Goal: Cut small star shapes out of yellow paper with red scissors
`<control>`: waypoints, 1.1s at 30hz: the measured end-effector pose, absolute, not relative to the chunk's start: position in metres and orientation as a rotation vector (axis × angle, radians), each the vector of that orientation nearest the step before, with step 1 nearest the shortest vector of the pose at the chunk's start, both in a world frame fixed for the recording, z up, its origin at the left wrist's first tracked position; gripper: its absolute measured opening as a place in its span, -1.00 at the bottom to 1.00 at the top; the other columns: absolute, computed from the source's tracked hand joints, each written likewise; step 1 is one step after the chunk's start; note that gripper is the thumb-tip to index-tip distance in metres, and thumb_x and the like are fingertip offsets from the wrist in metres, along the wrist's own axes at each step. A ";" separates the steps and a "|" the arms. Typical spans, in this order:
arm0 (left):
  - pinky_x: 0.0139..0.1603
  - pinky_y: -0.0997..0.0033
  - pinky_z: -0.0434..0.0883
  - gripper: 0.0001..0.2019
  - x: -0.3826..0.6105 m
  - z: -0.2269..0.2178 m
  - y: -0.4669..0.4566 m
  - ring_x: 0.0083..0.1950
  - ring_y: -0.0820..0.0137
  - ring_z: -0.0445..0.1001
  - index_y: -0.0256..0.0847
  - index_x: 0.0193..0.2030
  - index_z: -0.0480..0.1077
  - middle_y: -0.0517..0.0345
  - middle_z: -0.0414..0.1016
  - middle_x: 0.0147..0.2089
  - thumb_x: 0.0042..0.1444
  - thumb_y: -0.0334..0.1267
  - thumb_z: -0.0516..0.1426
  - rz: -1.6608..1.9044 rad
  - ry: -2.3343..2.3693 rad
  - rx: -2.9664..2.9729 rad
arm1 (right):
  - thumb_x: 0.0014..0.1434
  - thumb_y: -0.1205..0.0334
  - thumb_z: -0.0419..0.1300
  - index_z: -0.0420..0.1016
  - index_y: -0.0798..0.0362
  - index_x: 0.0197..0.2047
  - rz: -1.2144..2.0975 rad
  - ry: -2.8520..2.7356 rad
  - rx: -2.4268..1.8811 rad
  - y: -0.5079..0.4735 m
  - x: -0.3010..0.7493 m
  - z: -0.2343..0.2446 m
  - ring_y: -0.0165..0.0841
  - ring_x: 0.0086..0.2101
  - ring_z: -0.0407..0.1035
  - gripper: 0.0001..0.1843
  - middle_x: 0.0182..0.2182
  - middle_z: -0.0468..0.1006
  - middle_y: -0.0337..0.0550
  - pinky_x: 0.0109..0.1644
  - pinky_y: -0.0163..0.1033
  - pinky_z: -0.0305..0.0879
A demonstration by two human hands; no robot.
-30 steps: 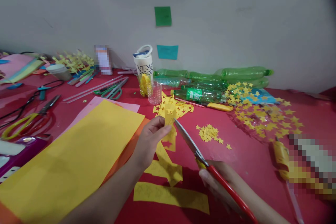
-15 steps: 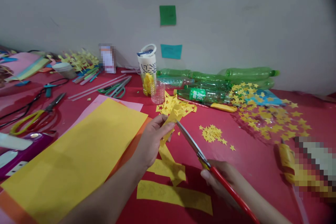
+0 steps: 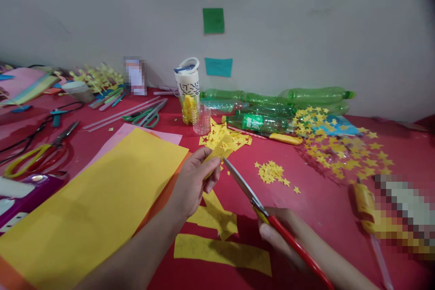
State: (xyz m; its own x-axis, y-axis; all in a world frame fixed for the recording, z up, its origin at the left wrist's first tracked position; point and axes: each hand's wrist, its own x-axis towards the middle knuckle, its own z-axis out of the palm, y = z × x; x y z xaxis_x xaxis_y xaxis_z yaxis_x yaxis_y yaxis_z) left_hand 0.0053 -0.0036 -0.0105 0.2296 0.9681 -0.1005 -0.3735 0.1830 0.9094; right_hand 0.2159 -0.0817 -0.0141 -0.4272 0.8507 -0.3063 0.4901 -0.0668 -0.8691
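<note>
Between the thumb and fingers of my left hand [image 3: 195,181] is a strip of yellow paper [image 3: 222,146]. My right hand [image 3: 282,231] grips red-handled scissors [image 3: 243,181], their blade tips at the strip's edge beside my left thumb. Below my hands, more yellow paper strips [image 3: 222,253] lie on the red table, some crossing each other, with faint marks on them. A small heap of cut yellow stars [image 3: 271,172] lies right of the blades. Beyond my left hand is a pile of yellow scraps [image 3: 220,135] with star-shaped holes.
Yellow sheets [image 3: 102,195] cover the left, near a purple power strip [image 3: 30,195] and yellow-red scissors [image 3: 44,152]. Green plastic bottles [image 3: 265,122], a tumbler [image 3: 187,84] and a clear cup [image 3: 201,120] stand or lie behind. A yellow glue gun [image 3: 365,204] and many stars [image 3: 343,149] are right.
My left hand has turned slightly, and the strip is tilted differently with its lower end no longer showing. The scissors remain close to it. The whole view has shifted a little.
</note>
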 end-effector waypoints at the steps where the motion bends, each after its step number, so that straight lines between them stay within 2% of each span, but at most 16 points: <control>1: -0.73 0.71 0.03 -0.86 0.005 -0.011 -0.004 -0.70 0.68 0.11 -0.20 -0.36 0.26 0.34 0.34 -0.60 0.13 -0.26 0.16 1.117 0.837 0.908 | 0.15 -0.36 -0.07 0.11 0.05 -0.50 1.489 -1.878 -1.437 -0.082 0.216 -0.014 -0.45 -0.52 -0.02 -0.40 -0.56 0.10 -0.32 -0.49 -0.31 -0.08; 12: -0.73 0.72 -0.01 -0.87 0.005 -0.011 -0.004 -0.70 0.70 0.05 -0.23 -0.36 0.30 0.36 0.30 -0.63 0.15 -0.26 0.15 1.081 0.874 0.950 | 0.15 -0.37 -0.07 0.09 0.04 -0.52 1.491 -1.867 -1.417 -0.081 0.216 -0.014 -0.46 -0.54 -0.02 -0.39 -0.58 0.11 -0.32 -0.50 -0.32 -0.08; 20: -0.74 0.71 -0.03 -0.85 0.004 -0.010 -0.003 -0.71 0.70 0.04 -0.24 -0.39 0.31 0.36 0.28 -0.63 0.14 -0.23 0.15 1.057 0.889 0.971 | 0.19 -0.34 -0.10 0.09 0.03 -0.54 1.579 -1.809 -1.463 -0.080 0.214 -0.011 -0.50 -0.62 0.01 -0.40 -0.66 0.12 -0.35 -0.58 -0.34 -0.17; 33: -0.74 0.70 -0.02 -0.86 0.003 -0.012 -0.002 -0.72 0.69 0.05 -0.21 -0.40 0.31 0.36 0.29 -0.64 0.13 -0.25 0.16 1.054 0.897 0.944 | 0.17 -0.38 -0.10 0.08 0.04 -0.54 1.521 -1.849 -1.493 -0.080 0.216 -0.013 -0.50 -0.59 -0.02 -0.38 -0.61 0.11 -0.34 -0.56 -0.33 -0.14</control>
State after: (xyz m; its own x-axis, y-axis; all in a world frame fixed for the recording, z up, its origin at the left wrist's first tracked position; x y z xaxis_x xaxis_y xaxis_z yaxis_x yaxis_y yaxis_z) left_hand 0.0033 -0.0023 -0.0120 0.2464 0.9588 -0.1414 -0.2927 0.2127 0.9323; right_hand 0.2164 -0.0797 -0.0133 -0.4035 0.8454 -0.3501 0.5062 -0.1125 -0.8551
